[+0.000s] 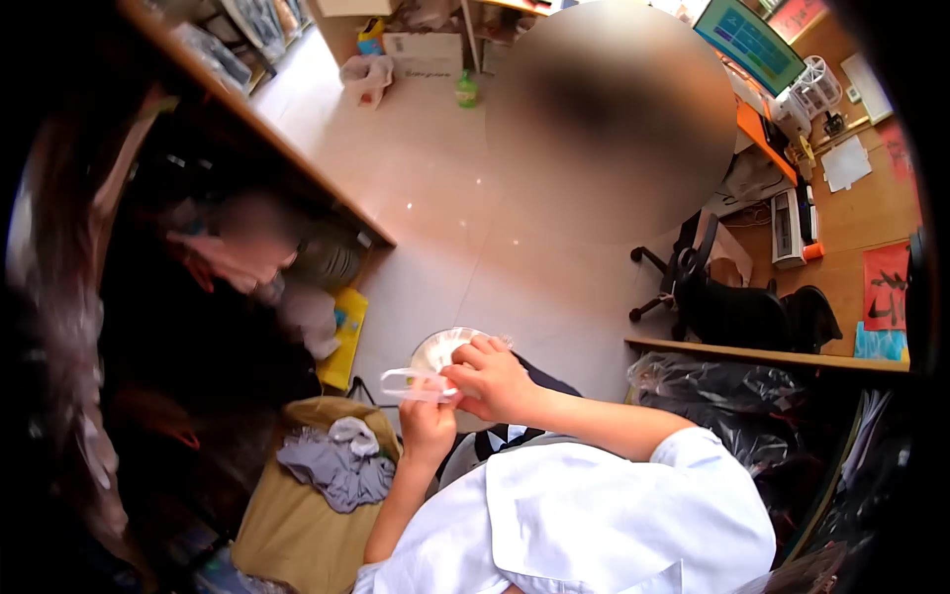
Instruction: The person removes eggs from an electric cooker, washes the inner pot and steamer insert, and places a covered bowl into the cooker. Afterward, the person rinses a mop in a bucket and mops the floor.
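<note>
In front of my lap, my left hand (427,428) is closed, with its fingertips around a whitish translucent plastic loop (400,375). The loop sticks out to the left of the fingers, and its exact kind is unclear. My right hand (497,382) meets the left from the right side, fingers bent and pressed together at the loop's near end. Its fingertips are partly hidden, but they appear to pinch the same piece. Just beyond both hands is a round, whitish container (441,346), partly covered by my fingers.
Left of my lap, a grey garment (341,473) lies on tan cloth (287,525). A black office chair (737,309) stands at the right by a wooden desk (841,213) with a monitor (749,45). Plastic-wrapped dark garments (722,396) lie at my right. A green bottle (466,90) stands on the floor.
</note>
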`<state>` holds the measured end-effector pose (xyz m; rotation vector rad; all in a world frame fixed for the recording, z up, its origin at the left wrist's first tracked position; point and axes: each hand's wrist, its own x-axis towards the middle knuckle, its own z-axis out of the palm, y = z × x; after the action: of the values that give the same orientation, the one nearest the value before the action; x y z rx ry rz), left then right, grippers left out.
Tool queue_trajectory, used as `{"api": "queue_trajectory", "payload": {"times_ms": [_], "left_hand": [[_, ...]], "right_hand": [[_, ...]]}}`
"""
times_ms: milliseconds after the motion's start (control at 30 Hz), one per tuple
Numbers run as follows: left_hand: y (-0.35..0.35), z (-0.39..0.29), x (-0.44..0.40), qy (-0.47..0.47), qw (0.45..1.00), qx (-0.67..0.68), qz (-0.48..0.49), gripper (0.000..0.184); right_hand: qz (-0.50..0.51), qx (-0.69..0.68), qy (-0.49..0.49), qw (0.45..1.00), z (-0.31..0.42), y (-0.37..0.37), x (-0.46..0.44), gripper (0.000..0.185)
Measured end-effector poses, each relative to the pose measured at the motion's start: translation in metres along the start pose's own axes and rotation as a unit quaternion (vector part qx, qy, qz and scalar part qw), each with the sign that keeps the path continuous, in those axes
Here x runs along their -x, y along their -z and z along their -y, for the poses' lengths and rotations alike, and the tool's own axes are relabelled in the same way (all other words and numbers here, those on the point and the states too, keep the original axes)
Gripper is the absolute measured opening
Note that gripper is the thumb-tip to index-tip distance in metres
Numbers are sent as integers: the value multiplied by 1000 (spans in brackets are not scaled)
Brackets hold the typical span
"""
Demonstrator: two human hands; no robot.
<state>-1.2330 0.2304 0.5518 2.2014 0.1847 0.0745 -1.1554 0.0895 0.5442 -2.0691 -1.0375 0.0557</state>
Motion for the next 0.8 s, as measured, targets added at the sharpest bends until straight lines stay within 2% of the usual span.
{"api": "queue_trajectory", "payload": {"times_ms": [100, 167, 333, 400, 467, 533, 667, 733, 800], "left_hand": [[-52, -35, -79, -76, 996, 33, 20, 10], [-79, -50, -127, -142, 987, 58, 51, 10], [-134, -74, -248, -163, 978, 80, 104, 13], [-157, -77, -301, -223, 959, 94, 145, 13], [-182, -82, -350, -190, 965, 100, 152, 17], [-209, -84, -406, -113, 950, 159, 244, 22], [-259, -94, -517, -122, 926, 131, 332, 17], [-292, -92, -566, -129, 925, 154, 323, 17], [-326, -89, -609, -174, 917, 139, 330, 17]], "right_hand": [[-57, 2, -27, 998, -65, 54, -3, 33], [-122, -3, -87, 989, -105, 77, -7, 27], [-203, -16, -142, 969, -196, 121, -34, 17], [-247, -54, -205, 946, -235, 135, -47, 15], [-256, -46, -242, 935, -276, 151, -60, 15], [-257, -36, -289, 921, -318, 169, -73, 16], [-223, -11, -349, 910, -402, 212, -109, 13], [-211, 26, -365, 906, -449, 229, -125, 14], [-195, 38, -359, 912, -497, 245, -137, 19]]}}
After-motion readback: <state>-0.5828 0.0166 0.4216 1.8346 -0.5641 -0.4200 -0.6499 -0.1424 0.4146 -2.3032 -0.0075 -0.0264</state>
